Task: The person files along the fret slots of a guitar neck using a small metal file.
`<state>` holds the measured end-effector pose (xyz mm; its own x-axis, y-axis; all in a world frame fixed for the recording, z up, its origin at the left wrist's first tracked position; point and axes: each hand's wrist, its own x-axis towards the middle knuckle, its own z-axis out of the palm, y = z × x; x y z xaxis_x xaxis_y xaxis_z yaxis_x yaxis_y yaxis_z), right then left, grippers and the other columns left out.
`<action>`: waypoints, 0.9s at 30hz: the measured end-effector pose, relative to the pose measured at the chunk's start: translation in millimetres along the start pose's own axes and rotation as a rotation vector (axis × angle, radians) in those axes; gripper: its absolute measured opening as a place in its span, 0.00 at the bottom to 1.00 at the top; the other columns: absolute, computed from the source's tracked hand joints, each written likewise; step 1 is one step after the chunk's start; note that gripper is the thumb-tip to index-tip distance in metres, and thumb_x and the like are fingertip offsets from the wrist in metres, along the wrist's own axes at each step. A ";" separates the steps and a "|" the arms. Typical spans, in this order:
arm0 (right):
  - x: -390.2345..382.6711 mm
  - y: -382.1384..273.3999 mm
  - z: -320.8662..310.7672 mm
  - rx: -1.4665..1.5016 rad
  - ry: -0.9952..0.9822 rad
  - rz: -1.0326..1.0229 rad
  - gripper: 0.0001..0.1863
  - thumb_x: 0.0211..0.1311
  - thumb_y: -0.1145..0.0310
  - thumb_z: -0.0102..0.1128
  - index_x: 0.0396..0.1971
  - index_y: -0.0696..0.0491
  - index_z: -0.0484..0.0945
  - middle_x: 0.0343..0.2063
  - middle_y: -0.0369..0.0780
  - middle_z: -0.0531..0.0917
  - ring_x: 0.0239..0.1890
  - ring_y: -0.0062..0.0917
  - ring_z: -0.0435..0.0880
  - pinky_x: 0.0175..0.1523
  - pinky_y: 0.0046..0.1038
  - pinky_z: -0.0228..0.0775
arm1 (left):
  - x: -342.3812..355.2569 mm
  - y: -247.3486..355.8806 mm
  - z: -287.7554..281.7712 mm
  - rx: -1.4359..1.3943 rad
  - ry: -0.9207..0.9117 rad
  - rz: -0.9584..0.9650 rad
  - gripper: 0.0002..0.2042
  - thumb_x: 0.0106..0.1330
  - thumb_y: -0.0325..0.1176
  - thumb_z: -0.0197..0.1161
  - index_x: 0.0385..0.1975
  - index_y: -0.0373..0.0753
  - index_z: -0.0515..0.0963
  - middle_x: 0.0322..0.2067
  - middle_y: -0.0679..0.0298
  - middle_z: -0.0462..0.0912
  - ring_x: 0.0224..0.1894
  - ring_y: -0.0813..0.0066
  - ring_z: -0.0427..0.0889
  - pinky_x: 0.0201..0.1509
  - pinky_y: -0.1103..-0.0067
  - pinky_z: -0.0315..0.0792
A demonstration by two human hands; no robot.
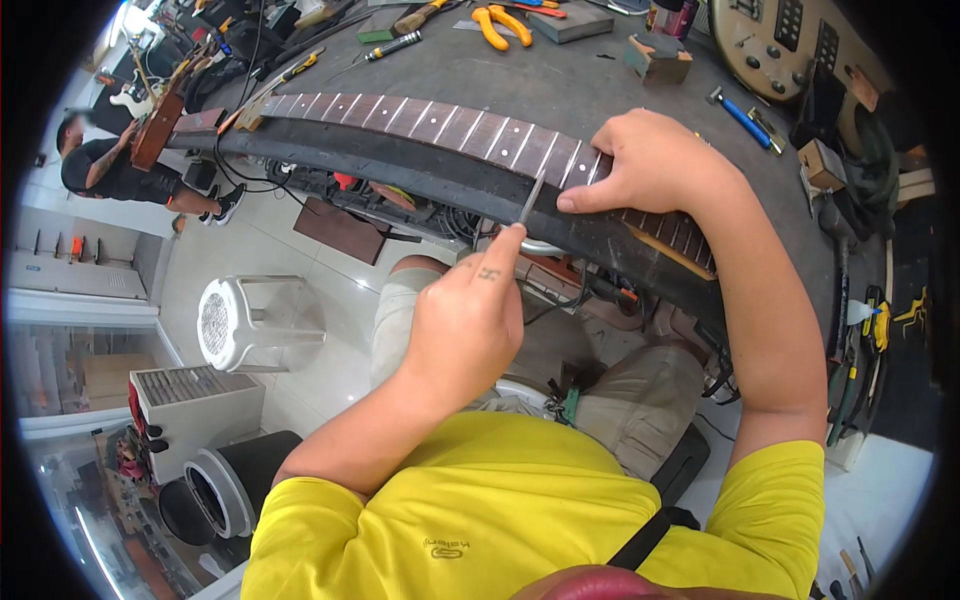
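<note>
A guitar neck (440, 122) with a dark fretboard, pale dot inlays and metal frets lies along the near edge of the workbench. My left hand (468, 305) is closed around a slim metal file (532, 198), index finger stretched along it. The file's tip meets the near edge of the fretboard, at the fret ends. Over the neck, just right of the file, my right hand (645, 160) is clamped with its thumb on the near side and its fingers toward the far side. The fingertips are partly hidden. The file's handle end is hidden in my left hand.
Orange-handled pliers (500, 28), a blue-handled hammer (742, 120) and a small wooden block (657, 60) lie on the bench (570, 90). A cream guitar body (765, 45) is at the far right. A white stool (225, 322) and another person (110, 165) are on the left.
</note>
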<state>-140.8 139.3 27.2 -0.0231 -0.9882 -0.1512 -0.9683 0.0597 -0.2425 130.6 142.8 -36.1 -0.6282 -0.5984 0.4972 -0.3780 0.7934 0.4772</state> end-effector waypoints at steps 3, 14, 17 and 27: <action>-2.1 -11.5 -10.5 0.047 -0.062 0.016 0.45 0.50 0.27 0.76 0.34 0.64 0.92 0.29 0.55 0.90 0.36 0.49 0.92 0.45 0.45 0.84 | 16.2 0.1 -1.0 0.026 0.004 0.011 0.18 0.71 0.18 0.65 0.60 0.31 0.81 0.32 0.43 0.88 0.33 0.41 0.88 0.37 0.57 0.80; -1.6 -5.4 -7.1 0.042 -0.049 -0.002 0.45 0.50 0.27 0.75 0.35 0.63 0.92 0.30 0.55 0.90 0.36 0.50 0.92 0.46 0.45 0.84 | 34.6 5.7 2.0 0.057 -0.090 0.004 0.20 0.68 0.16 0.64 0.60 0.30 0.79 0.30 0.42 0.86 0.33 0.37 0.86 0.37 0.54 0.80; -0.5 2.5 3.7 0.029 -0.006 0.005 0.44 0.49 0.27 0.75 0.35 0.63 0.92 0.29 0.55 0.90 0.36 0.50 0.92 0.46 0.45 0.84 | 3.6 11.8 -3.8 0.053 -0.057 0.004 0.20 0.68 0.16 0.63 0.61 0.30 0.78 0.32 0.41 0.87 0.34 0.37 0.87 0.38 0.53 0.80; -2.7 4.6 -1.7 0.038 0.001 0.003 0.44 0.50 0.27 0.75 0.33 0.64 0.91 0.30 0.55 0.90 0.35 0.50 0.91 0.45 0.45 0.84 | 3.7 11.0 -1.2 0.094 -0.078 0.001 0.18 0.69 0.16 0.63 0.59 0.30 0.80 0.31 0.42 0.87 0.34 0.39 0.87 0.38 0.55 0.81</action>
<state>-145.6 142.0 28.1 -0.0258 -0.9883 -0.1506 -0.9581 0.0674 -0.2783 124.9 149.2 -28.1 -0.6787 -0.5896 0.4380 -0.4366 0.8034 0.4049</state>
